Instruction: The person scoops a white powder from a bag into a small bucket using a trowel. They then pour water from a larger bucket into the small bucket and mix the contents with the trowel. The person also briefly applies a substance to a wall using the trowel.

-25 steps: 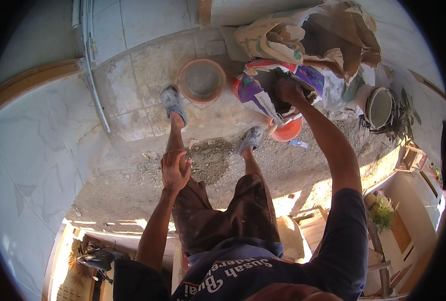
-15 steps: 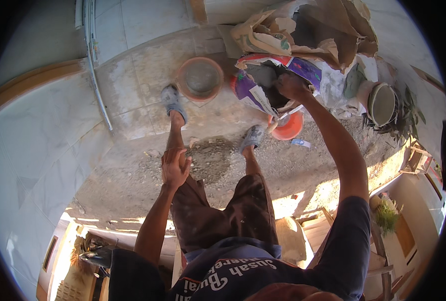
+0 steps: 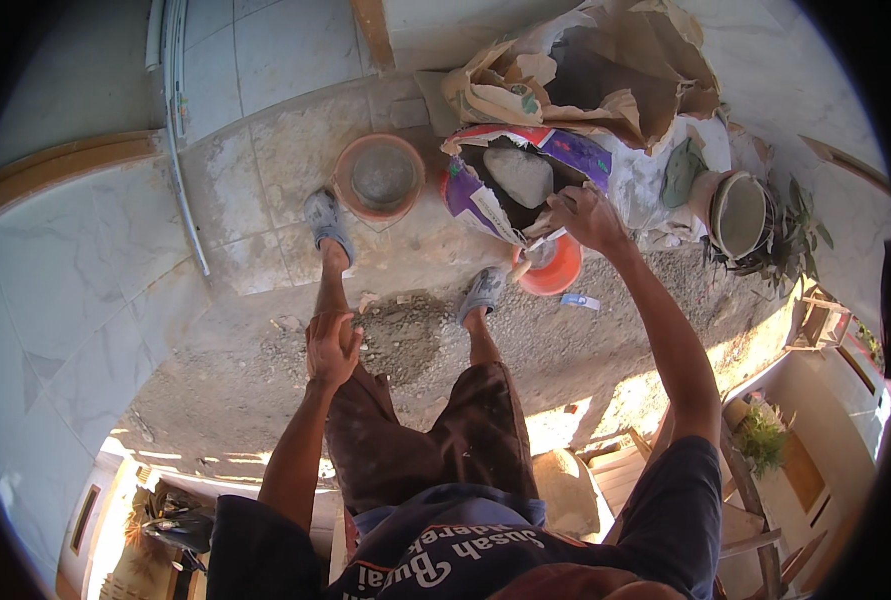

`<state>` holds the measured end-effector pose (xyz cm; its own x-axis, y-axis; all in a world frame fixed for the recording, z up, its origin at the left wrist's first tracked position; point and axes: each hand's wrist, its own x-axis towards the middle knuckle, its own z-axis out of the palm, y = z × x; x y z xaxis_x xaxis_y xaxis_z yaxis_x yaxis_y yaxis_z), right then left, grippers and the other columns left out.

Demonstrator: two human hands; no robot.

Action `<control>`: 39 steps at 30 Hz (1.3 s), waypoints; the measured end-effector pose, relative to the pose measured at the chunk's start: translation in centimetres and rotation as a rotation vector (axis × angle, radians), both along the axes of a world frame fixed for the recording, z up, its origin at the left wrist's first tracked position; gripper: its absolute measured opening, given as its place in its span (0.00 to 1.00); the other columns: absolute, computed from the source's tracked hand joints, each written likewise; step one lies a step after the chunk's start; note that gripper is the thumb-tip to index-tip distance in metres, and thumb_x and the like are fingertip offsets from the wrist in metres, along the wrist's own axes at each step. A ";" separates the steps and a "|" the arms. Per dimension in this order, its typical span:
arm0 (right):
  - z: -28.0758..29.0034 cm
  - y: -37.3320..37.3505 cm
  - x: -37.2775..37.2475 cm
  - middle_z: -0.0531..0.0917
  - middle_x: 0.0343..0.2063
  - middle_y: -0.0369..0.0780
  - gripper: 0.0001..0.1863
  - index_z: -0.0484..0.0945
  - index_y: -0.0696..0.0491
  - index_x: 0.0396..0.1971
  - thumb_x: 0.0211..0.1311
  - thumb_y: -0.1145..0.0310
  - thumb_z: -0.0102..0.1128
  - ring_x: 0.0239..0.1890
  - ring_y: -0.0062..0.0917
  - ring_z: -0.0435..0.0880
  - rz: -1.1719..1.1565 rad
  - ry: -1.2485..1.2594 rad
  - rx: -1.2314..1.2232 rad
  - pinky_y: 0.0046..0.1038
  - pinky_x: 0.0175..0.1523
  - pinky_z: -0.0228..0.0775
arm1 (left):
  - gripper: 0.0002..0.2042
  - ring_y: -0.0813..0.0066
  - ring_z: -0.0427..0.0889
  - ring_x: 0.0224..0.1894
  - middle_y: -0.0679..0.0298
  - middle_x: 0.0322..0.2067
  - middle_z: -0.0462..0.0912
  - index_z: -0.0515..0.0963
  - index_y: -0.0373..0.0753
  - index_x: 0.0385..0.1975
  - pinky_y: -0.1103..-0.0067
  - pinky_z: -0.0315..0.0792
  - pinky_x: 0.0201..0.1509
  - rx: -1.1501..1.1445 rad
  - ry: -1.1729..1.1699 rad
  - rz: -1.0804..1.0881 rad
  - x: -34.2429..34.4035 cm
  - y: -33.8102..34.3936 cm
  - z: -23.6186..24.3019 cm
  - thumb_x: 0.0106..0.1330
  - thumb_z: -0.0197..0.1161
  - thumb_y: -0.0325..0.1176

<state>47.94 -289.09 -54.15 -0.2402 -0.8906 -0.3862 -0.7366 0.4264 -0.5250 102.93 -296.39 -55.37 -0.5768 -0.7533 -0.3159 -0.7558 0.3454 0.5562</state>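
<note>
My left hand rests on my left leg, fingers apart. My right hand is at the right rim of a torn purple, white and red bag, its fingers curled on the edge. Inside the bag lies a pale grey lump. A torn brown paper sack lies just beyond. An orange bucket stands partly under the bag's near edge, and a terracotta-coloured bucket with grey contents stands left of the bag.
Grey buckets and a plant are at the right, beside pale wrapping. A metal rail runs along the left on pale tiles. A small blue-white packet lies on the gravel. Wooden furniture is at lower right.
My right hand has come up from inside the purple bag to its right rim, uncovering the grey lump. My left hand stays on my leg.
</note>
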 end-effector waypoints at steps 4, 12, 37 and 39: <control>3.1 0.3 0.9 0.86 0.31 0.52 0.16 0.84 0.58 0.39 0.73 0.57 0.64 0.37 0.54 0.85 -0.046 0.071 -0.001 0.48 0.43 0.77 | 0.16 0.50 0.78 0.58 0.58 0.50 0.82 0.80 0.43 0.51 0.56 0.68 0.65 0.003 -0.004 -0.015 0.3 -0.2 0.1 0.68 0.71 0.39; 7.2 -0.4 3.5 0.87 0.32 0.52 0.19 0.83 0.59 0.44 0.71 0.56 0.66 0.38 0.54 0.86 -0.068 0.033 0.017 0.50 0.43 0.78 | 0.16 0.51 0.78 0.58 0.59 0.51 0.82 0.80 0.44 0.52 0.55 0.68 0.65 0.001 0.037 0.013 1.1 -0.6 0.3 0.69 0.71 0.40; -30.6 -10.3 27.0 0.91 0.39 0.47 0.18 0.88 0.50 0.41 0.73 0.50 0.63 0.42 0.49 0.90 -0.288 0.004 0.061 0.47 0.47 0.82 | 0.19 0.49 0.78 0.58 0.55 0.52 0.82 0.79 0.41 0.54 0.56 0.68 0.65 0.072 0.107 0.036 5.4 -5.5 1.1 0.65 0.73 0.36; -32.4 -10.6 25.9 0.91 0.39 0.48 0.19 0.87 0.51 0.42 0.74 0.50 0.61 0.42 0.49 0.90 -0.198 0.006 -0.022 0.47 0.48 0.82 | 0.20 0.47 0.78 0.58 0.54 0.52 0.82 0.79 0.40 0.54 0.56 0.68 0.66 0.073 0.106 0.044 6.0 -5.6 0.8 0.65 0.73 0.36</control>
